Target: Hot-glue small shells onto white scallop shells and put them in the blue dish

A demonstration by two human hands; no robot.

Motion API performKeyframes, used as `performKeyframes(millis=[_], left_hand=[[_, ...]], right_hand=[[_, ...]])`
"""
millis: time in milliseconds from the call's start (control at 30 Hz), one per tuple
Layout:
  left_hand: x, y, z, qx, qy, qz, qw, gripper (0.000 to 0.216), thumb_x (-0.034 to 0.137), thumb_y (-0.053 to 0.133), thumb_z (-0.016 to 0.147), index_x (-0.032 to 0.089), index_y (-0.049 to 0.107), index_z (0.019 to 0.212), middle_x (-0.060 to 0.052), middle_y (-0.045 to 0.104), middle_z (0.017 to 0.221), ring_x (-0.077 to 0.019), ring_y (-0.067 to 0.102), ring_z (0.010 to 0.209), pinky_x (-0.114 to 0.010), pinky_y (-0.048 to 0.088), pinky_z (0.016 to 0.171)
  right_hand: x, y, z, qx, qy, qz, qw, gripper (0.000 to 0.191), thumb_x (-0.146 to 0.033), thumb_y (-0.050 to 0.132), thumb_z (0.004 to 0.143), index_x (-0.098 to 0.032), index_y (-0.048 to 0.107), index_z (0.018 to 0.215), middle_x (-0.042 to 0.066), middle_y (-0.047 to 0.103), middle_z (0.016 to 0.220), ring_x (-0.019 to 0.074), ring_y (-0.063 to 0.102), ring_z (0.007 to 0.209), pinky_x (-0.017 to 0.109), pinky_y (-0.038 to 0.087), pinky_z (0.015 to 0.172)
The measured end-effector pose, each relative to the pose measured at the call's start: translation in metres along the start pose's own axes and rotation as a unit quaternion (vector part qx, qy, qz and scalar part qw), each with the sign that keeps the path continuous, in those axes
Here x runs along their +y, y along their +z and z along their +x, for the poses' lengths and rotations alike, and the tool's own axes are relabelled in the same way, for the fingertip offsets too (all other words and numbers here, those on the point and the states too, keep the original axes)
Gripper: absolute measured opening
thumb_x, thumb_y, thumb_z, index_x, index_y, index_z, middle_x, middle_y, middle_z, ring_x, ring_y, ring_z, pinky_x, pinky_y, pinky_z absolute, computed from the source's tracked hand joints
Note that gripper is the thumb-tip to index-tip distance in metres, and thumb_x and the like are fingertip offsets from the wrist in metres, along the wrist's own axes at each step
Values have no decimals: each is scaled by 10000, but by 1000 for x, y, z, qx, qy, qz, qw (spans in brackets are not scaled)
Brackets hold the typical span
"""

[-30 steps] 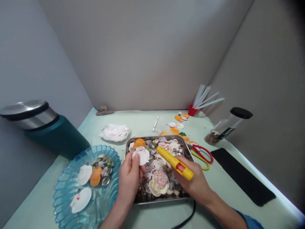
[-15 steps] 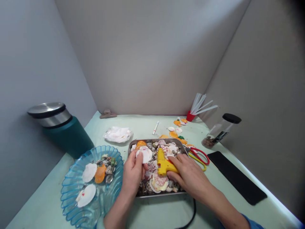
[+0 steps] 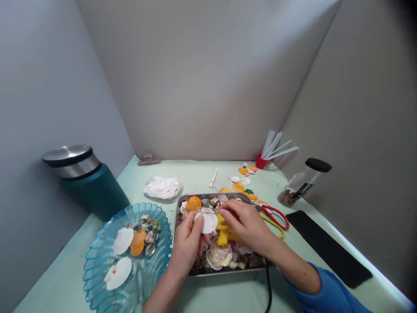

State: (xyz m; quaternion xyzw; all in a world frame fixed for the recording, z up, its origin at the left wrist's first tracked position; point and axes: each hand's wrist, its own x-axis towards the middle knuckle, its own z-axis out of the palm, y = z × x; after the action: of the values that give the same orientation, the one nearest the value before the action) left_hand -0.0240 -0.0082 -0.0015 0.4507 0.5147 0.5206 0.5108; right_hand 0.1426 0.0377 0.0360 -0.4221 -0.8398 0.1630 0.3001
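My left hand [image 3: 189,239] pinches a white scallop shell [image 3: 208,223] over the metal tray [image 3: 228,271]. My right hand [image 3: 246,224] is closed, its thumb and forefinger pinched at the shell's upper right edge; anything between those fingertips is too small to make out. Below that hand rests a yellow glue gun [image 3: 223,240] on the shells, partly hidden, with a black cord [image 3: 269,287] running toward me. Mixed shells fill the tray, among them an orange scallop [image 3: 194,203] and a large pale one [image 3: 220,256].
At left, a blue scalloped dish [image 3: 94,261] holds shells beside a teal bottle [image 3: 94,191]. Scissors [image 3: 276,215], a black slab [image 3: 327,248] and a clear jar [image 3: 301,180] lie at right. Behind are a plastic bag [image 3: 162,188], a marker [image 3: 214,178] and glue sticks [image 3: 272,143] in a red cup.
My right hand has let go of the glue gun, which now lies on the shells, and has moved its fingertips to the white shell. The left hand has shifted slightly right with the shell.
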Motion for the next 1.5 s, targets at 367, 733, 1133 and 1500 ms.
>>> performKeyframes(millis=[367, 733, 1133, 1500], left_hand=[[4, 1, -2, 1, -7, -16, 1000, 299, 469, 534, 821, 180, 491, 760, 69, 485, 491, -50, 352, 343, -169, 225, 344], [2, -1, -3, 119, 1, -4, 993, 407, 536, 480, 839, 162, 508, 681, 21, 486, 566, -101, 446, 518, -195, 343, 459], [-2, -4, -4, 136, 64, 77, 986, 370, 478, 431, 879, 171, 502, 685, 21, 454, 579, -115, 401, 550, -207, 335, 490], [-4, -3, -4, 127, 80, 77, 986, 365, 465, 432, 885, 185, 420, 651, 48, 386, 568, -95, 339, 534, -199, 294, 472]], right_hand=[[-5, 9, 0, 11, 5, 123, 992, 236, -230, 472, 908, -176, 494, 679, -31, 489, 620, 109, 448, 583, 221, 354, 570], [-18, 21, -10, 16, -6, 161, 987, 212, -212, 463, 901, -172, 522, 701, -17, 512, 626, 114, 470, 583, 227, 358, 582], [-21, 23, -13, 4, -1, 181, 983, 201, -196, 473, 897, -179, 486, 697, -26, 477, 623, 109, 440, 574, 224, 341, 567], [-17, 25, -13, 25, -24, 168, 985, 166, -181, 476, 901, -169, 521, 741, -20, 495, 640, 109, 445, 581, 228, 344, 577]])
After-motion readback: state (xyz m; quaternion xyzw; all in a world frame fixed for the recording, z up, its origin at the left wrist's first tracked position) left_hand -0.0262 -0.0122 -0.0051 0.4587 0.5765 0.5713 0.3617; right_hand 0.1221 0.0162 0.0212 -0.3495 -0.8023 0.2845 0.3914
